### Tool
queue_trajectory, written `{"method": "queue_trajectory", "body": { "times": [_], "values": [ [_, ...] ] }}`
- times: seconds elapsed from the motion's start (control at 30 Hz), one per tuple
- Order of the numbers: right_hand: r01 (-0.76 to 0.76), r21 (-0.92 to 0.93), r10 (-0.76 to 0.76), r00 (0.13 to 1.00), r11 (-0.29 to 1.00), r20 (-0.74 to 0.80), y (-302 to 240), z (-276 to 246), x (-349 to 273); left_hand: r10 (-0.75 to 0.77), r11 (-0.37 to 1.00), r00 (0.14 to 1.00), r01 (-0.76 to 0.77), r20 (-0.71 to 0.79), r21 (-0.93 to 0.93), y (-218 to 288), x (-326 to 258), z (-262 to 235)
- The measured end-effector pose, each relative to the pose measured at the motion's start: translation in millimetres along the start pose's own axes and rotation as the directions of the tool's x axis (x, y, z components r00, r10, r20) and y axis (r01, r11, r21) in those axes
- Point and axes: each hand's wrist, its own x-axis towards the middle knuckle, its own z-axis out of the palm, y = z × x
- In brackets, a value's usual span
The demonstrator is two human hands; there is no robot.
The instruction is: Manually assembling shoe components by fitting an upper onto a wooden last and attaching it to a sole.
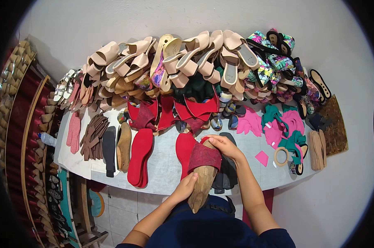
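A wooden shoe last [202,185] is held over the table's front edge, close to my body. A dark red fabric sandal upper [205,158] wraps across it. My left hand [184,189] grips the last's side below the upper, fingers partly hidden behind the wood. At the far end, my right hand [225,146] has its fingers closed over the tip, where a bit of bright red shows. Red insoles [183,151] lie just left of the last, partly covered by it. Dark grey sole pieces [227,173] rest under my right forearm.
Beige heeled sandals [195,51] and patterned ones [278,62] are heaped along the back of the table [162,177]. Red insoles [140,159], another last [124,146] and brown strips [94,138] lie left. Pink scraps [249,120] and a tape roll [281,156] lie right. Shelves [30,136] stand far left.
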Motion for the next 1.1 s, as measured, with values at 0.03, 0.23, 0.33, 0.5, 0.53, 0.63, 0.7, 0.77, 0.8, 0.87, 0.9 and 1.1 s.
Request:
{"method": "queue_trajectory", "body": {
  "times": [0.03,0.23,0.33,0.5,0.53,0.63,0.7,0.77,0.8,0.87,0.9,1.1],
  "values": [
    [0.015,0.029,-0.015,1.000,0.999,0.004,0.5,1.5,-0.7,0.001,1.000,1.000,-0.001,0.003,-0.001,-0.1,-1.7,-1.4],
    [0.036,0.083,-0.036,0.999,0.996,-0.008,0.2,2.1,-2.5,-0.063,0.987,0.994,0.049,0.087,0.156,-9.4,-17.0,-40.1],
    [0.033,0.076,-0.034,0.999,0.997,0.013,-4.8,6.8,0.3,-0.238,0.965,0.969,0.244,-0.070,0.093,-9.3,-11.4,-88.0],
    [0.010,0.030,-0.011,0.999,0.999,0.037,-6.7,15.2,4.4,-0.002,0.902,0.992,-0.051,-0.122,-0.430,29.1,41.7,-60.1],
    [0.021,0.010,-0.022,0.999,1.000,0.032,-8.7,16.2,4.0,-0.079,0.885,0.997,0.060,-0.022,-0.462,28.2,49.7,-56.3],
    [0.026,-0.009,-0.026,1.000,1.000,0.016,-11.1,14.6,1.3,-0.130,0.835,0.985,0.168,0.109,-0.523,15.5,61.2,-53.3],
    [0.016,-0.003,-0.016,1.000,1.000,0.003,-12.1,12.7,-1.3,-0.130,0.770,0.984,0.177,0.121,-0.613,10.1,62.9,-51.0],
    [0.003,0.004,-0.004,1.000,1.000,0.015,-13.9,12.2,-3.0,-0.105,0.741,0.987,0.161,0.125,-0.652,11.2,64.2,-49.4],
    [0.005,0.004,-0.005,1.000,1.000,0.011,-13.6,12.3,-3.1,-0.077,0.710,0.990,0.136,0.116,-0.691,12.7,64.3,-50.1],
    [0.026,0.006,-0.027,0.999,1.000,0.021,-12.0,12.4,-2.5,-0.043,0.698,0.990,0.125,0.133,-0.705,7.3,68.6,-53.3],
    [0.026,0.005,-0.026,0.999,1.000,0.022,-12.6,12.5,-2.1,-0.047,0.711,0.991,0.123,0.127,-0.692,7.1,69.7,-52.1],
    [0.063,-0.022,-0.062,0.997,0.998,0.055,-15.0,19.1,4.4,0.043,0.662,0.997,0.021,0.066,-0.750,-1.5,78.0,-43.1]
  ]
}}
